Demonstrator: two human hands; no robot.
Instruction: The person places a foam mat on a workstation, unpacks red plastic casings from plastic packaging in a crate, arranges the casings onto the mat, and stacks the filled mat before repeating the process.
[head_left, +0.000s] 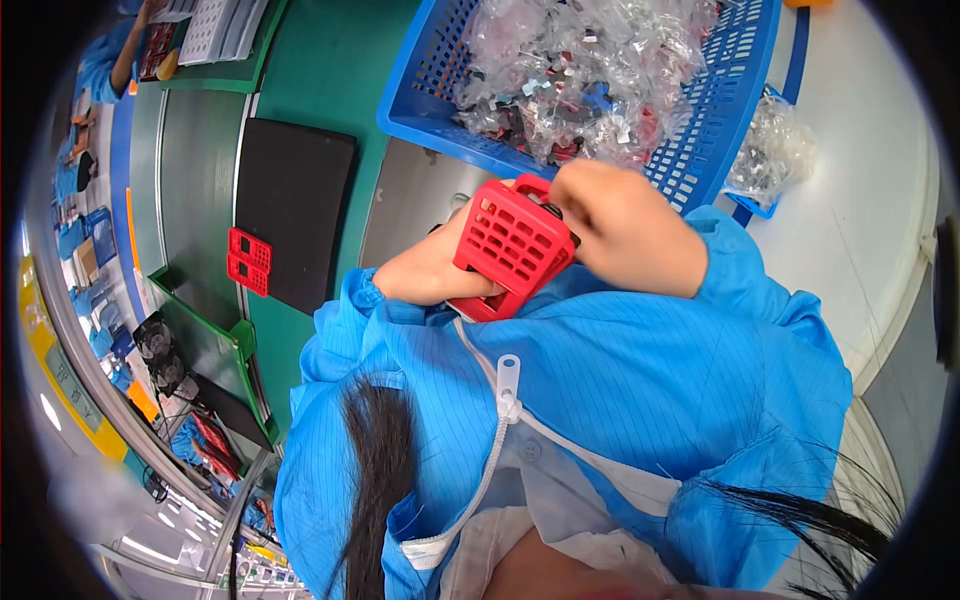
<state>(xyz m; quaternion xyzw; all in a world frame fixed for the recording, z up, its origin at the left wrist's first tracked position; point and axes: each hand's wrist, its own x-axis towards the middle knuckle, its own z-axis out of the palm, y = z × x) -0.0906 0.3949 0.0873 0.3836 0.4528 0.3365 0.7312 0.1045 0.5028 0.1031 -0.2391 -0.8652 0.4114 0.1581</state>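
A red plastic housing (510, 235) with rows of slots is held in front of my chest. My left hand (425, 272) grips it from the left and below, the thumb reaching into an opening at its lower side. My right hand (635, 235) is closed at the housing's upper right edge, its fingers curled in. A small black piece (552, 210) shows at that edge beside the right fingertips; whether they pinch it is hidden.
Past my hands stands a blue basket (400, 118) full of small parts in clear plastic bags. On the green bench to the left lie a black mat (295, 190) and another red slotted piece (249, 262). A co-worker's blue sleeve (105, 65) appears at the upper left.
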